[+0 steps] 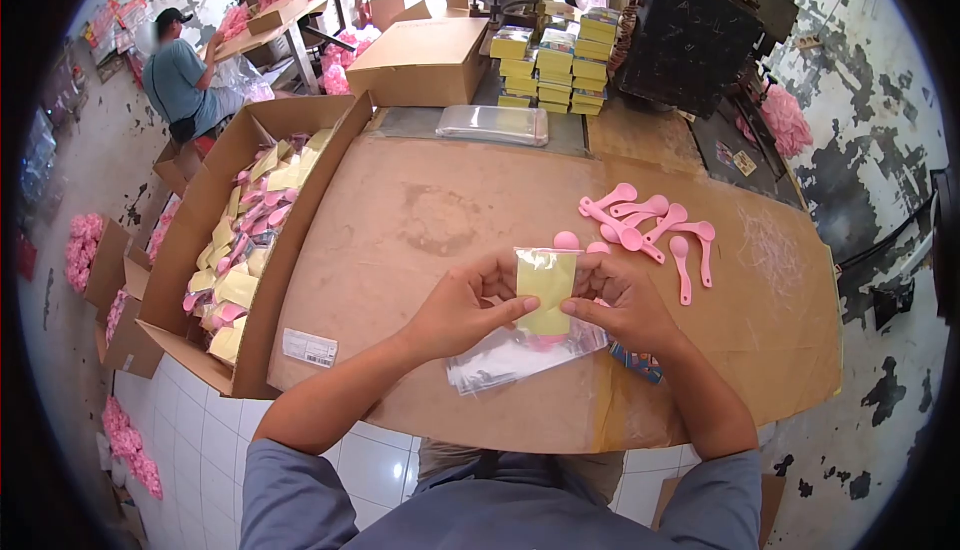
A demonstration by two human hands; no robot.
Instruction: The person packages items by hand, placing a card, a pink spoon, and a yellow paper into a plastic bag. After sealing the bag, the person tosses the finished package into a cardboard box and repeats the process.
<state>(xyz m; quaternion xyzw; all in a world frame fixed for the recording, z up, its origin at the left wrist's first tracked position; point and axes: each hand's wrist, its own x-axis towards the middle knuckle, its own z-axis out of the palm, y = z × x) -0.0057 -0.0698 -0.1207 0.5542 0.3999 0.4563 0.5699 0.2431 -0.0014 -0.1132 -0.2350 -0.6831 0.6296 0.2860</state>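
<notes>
Both of my hands hold a clear plastic bag with a yellow card in it, upright over the cardboard-covered table. My left hand pinches its left edge, and my right hand pinches the right edge. Pink shows at the bag's lower end. Below my hands lie flat clear bags. A blue printed packet is partly hidden under my right wrist. Several pink spoons lie loose beyond my right hand, some of them behind the held bag.
An open carton of filled bags stands at the left. Behind are a plastic case, a closed box, stacked yellow cards and a dark machine. A person sits at the far left bench.
</notes>
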